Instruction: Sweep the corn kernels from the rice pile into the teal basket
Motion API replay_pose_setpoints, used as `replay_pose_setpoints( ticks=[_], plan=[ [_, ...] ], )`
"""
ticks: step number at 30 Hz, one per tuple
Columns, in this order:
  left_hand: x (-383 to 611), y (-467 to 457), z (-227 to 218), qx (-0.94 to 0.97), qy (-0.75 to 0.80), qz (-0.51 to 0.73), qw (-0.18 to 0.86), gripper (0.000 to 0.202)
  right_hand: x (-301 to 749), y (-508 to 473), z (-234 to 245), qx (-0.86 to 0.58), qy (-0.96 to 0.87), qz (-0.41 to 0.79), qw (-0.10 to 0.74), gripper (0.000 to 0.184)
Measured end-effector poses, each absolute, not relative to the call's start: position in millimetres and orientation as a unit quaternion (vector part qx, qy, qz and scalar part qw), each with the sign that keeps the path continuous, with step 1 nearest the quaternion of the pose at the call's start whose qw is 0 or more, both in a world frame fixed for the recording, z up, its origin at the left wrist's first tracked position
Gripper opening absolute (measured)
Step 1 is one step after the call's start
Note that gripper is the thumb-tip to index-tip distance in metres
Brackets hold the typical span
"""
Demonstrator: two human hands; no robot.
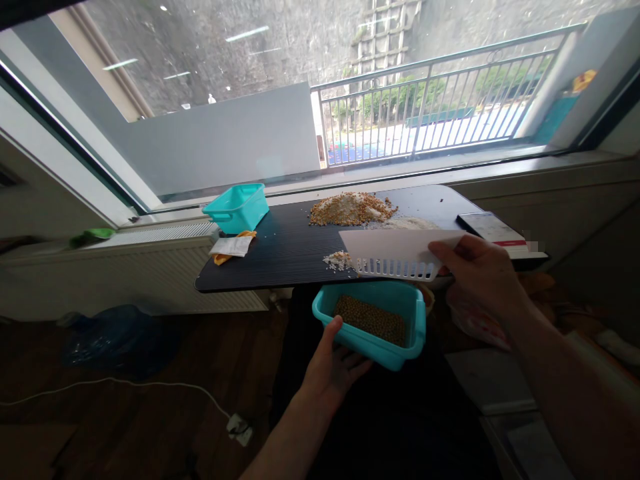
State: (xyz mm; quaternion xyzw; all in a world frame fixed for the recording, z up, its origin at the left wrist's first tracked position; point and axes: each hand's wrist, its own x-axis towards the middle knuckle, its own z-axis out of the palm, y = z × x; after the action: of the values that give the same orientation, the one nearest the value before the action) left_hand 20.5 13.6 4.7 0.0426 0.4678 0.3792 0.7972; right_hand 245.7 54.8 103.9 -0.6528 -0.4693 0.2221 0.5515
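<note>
My left hand point(331, 370) grips a turquoise plastic basin point(395, 359) from below, its thumb over the near rim. Small brownish-green beans or grains point(370, 319) cover the basin's bottom. The basin sits just under the front edge of a dark tabletop point(285, 257). In my right hand point(483, 270) is a white card with a slotted, comb-like lower edge point(395, 245), pinched at its right end above the table's front edge. By the card's left end lies a small pile of white grains point(339, 260). Behind it rises a larger heap of tan and white grains point(353, 208).
A second turquoise basin point(243, 208) stands at the table's left, with a white and yellow packet point(234, 247) before it. A flat white-and-red box or book point(500, 233) lies at the right end. Beyond is a window; a power strip point(240, 429) rests on the floor.
</note>
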Motion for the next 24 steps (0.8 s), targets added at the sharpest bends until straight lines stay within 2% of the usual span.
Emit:
replay_pose_setpoints(
  ticks=[12, 16, 20, 24],
  plan=[
    [21.0, 12.6, 5.3, 0.039, 0.469, 0.385, 0.794, 0.059, 245.3, 54.0, 108.3, -0.651, -0.448, 0.213, 0.575, 0.017],
    [21.3, 13.2, 5.4, 0.041, 0.472, 0.384, 0.792, 0.059, 233.1, 56.9, 102.0, -0.629, -0.462, 0.242, 0.576, 0.022],
    [21.0, 13.2, 7.9, 0.032, 0.473, 0.381, 0.794, 0.060, 222.7, 59.0, 89.8, -0.620, -0.455, 0.292, 0.569, 0.020],
    [20.8, 12.6, 9.1, 0.028, 0.466, 0.382, 0.797, 0.059, 232.5, 60.8, 82.5, -0.633, -0.433, 0.268, 0.583, 0.020]
  ],
)
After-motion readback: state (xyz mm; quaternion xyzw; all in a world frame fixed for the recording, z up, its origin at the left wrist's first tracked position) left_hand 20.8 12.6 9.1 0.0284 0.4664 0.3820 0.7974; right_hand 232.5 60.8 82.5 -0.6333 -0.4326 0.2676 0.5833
